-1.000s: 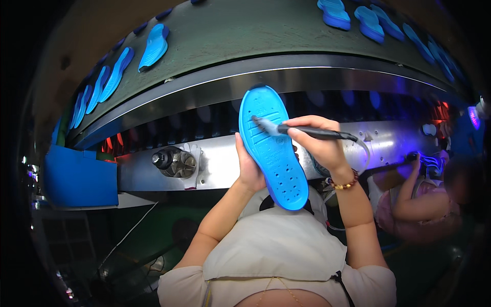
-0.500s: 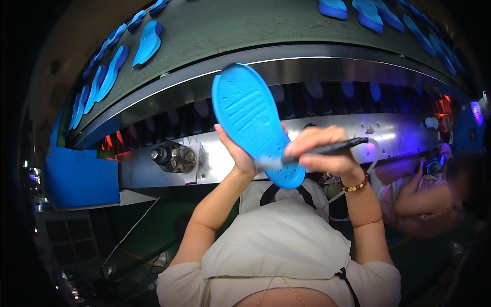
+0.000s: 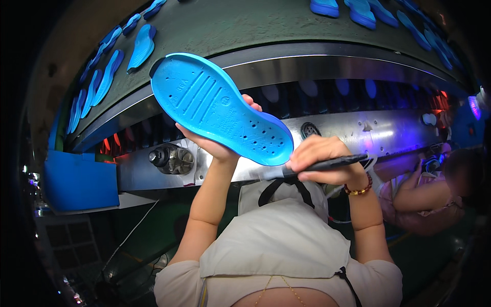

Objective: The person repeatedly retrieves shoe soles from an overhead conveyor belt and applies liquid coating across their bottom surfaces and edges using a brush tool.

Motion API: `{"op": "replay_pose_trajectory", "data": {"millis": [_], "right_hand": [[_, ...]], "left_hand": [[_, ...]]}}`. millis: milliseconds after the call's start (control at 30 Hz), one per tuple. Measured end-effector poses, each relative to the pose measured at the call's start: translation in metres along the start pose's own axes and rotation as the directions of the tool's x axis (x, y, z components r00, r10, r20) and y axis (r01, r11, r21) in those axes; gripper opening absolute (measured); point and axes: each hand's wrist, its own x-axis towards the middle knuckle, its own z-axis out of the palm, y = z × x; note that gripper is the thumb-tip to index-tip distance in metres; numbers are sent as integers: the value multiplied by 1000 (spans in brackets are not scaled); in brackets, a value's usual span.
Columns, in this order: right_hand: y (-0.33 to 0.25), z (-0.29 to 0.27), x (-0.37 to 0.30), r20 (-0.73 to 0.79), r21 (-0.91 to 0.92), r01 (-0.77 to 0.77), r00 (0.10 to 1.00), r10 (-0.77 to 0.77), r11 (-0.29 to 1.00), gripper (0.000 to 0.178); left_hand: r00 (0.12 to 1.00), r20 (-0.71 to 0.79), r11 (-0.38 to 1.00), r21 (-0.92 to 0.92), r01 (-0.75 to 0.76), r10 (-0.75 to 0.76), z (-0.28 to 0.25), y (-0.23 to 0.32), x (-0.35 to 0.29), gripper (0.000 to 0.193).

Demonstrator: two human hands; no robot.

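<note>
My left hand [image 3: 216,147]: clasped around a bright-blue, foot-shaped, foam-like sole [image 3: 220,112].
My right hand [image 3: 323,149]: pinching a slim, black-handled, pale-bristled brush [image 3: 335,163] beside the sole.

Dark green floor [image 3: 148,225], steel ledge [image 3: 132,173], violet lamp [image 3: 474,110].

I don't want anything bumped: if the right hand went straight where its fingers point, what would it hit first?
Probably the blue sole, at its holed end beside the right hand. Depth is unclear; they may already touch.
</note>
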Motion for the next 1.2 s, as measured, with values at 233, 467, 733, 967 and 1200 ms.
{"op": "replay_pose_trajectory", "data": {"millis": [233, 467, 733, 967, 1200], "right_hand": [[10, 4, -7, -140, 31, -118, 983, 122, 992, 20], [26, 16, -20, -284, 483, -178, 894, 346, 857, 20], [-11, 14, -13, -93, 74, -273, 956, 280, 959, 20], [-14, 17, -8, 39, -65, -126, 991, 128, 990, 21], [-24, -6, 0, 136, -23, -107, 985, 109, 994, 23]], "left_hand": [[995, 101, 978, 208, 0, -22, -6, 7, 10, 105], [988, -150, 971, 231, 63, -29, 34, -7, 3, 99], [899, -9, 862, 277, 423, -438, -16, 2, -25, 59], [605, -170, 551, 277, 787, -778, 4, 17, -9, 54], [395, -196, 333, 285, 899, -898, 19, 28, -4, 50]]}}
